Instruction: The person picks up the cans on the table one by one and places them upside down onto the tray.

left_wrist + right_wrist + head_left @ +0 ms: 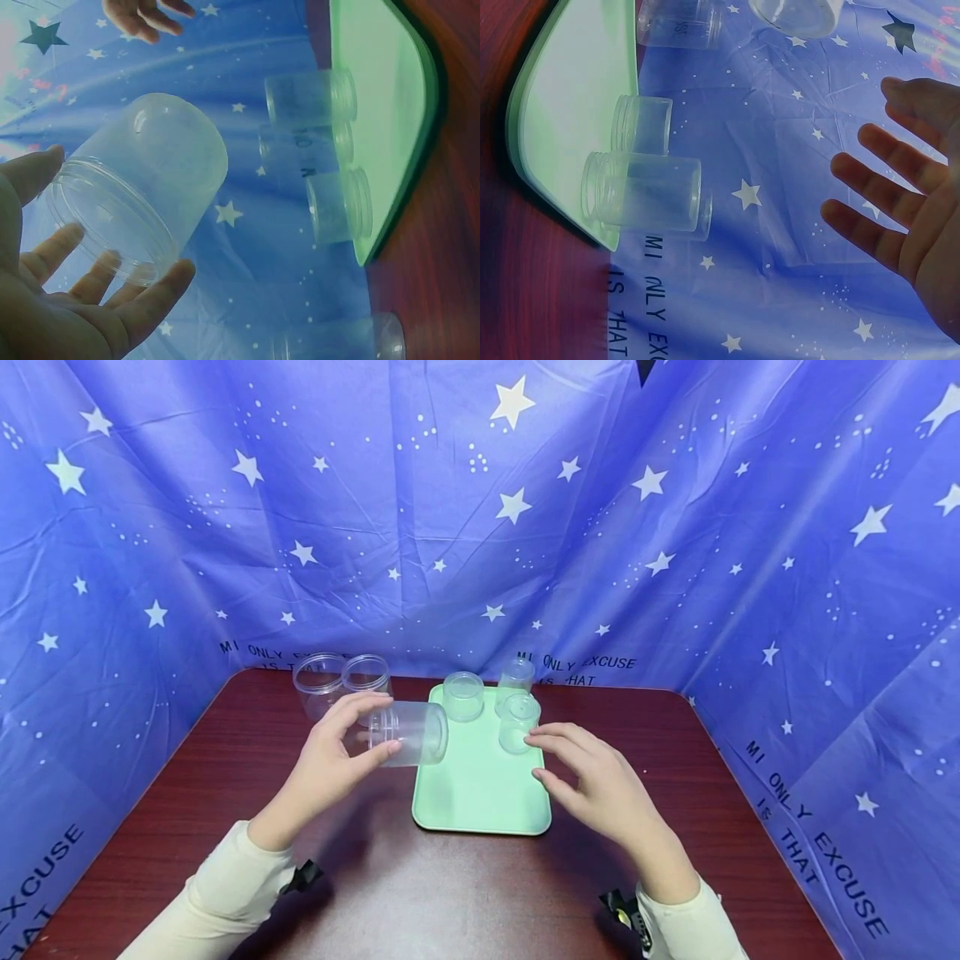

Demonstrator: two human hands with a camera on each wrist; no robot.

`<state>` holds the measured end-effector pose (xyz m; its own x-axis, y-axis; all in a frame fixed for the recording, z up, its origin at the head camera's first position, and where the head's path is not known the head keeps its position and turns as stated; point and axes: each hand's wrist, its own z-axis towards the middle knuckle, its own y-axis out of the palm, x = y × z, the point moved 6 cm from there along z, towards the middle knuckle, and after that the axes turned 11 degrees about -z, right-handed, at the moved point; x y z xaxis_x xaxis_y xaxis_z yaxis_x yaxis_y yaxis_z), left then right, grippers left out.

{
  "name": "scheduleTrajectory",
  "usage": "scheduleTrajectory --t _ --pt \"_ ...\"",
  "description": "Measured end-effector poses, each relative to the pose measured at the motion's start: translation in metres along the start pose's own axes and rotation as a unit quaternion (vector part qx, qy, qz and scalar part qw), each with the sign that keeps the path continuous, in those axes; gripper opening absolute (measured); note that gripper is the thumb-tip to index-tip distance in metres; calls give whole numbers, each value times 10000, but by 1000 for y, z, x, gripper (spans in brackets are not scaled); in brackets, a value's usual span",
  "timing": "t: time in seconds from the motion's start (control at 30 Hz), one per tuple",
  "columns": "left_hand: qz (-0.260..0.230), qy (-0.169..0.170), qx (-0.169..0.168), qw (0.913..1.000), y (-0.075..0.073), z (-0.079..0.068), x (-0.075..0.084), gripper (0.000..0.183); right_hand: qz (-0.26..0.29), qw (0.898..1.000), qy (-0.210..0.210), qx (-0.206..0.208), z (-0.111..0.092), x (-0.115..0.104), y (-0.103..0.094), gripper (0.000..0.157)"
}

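My left hand (318, 777) grips a clear plastic jar (412, 735) around its threaded rim, thumb on one side and fingers on the other. The jar lies sideways in the air, its base pointing right over the left edge of the green tray (480, 802). Fingers spread, my right hand (600, 785) hovers by the tray's right edge and holds nothing. Closest to it in the head view is a small clear jar (519, 727) standing rim down on the tray. The right wrist view shows a gap between those fingers and the upturned jars (656, 191).
Two more upturned jars, one at back left (463, 697) and one at back right (517, 675), stand on the tray. Left of it, a wide jar (315, 681) and a narrower jar (367, 672) sit mouth up on the brown table (247, 735). A blue star-patterned curtain (450, 527) surrounds the table.
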<state>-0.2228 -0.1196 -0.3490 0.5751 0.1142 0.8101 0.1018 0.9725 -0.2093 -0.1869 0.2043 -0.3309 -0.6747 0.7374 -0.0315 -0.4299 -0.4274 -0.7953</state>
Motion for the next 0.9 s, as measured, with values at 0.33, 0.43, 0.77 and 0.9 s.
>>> scheduleTrajectory --t 0.33,0.43,0.77,0.9 --pt "-662 -2 -22 9978 11 -4 7 58 27 10000 18 65 0 -1 -1 46" --pt "-841 -42 -26 9964 14 -6 7 59 39 10000 30 74 0 -2 -2 46" --pt "-1387 -3 -52 9903 24 -10 7 59 102 9999 28 107 0 -2 -1 48" --pt "-1600 74 -120 9870 29 -12 9 59 144 9998 -14 136 1 -3 -1 49"
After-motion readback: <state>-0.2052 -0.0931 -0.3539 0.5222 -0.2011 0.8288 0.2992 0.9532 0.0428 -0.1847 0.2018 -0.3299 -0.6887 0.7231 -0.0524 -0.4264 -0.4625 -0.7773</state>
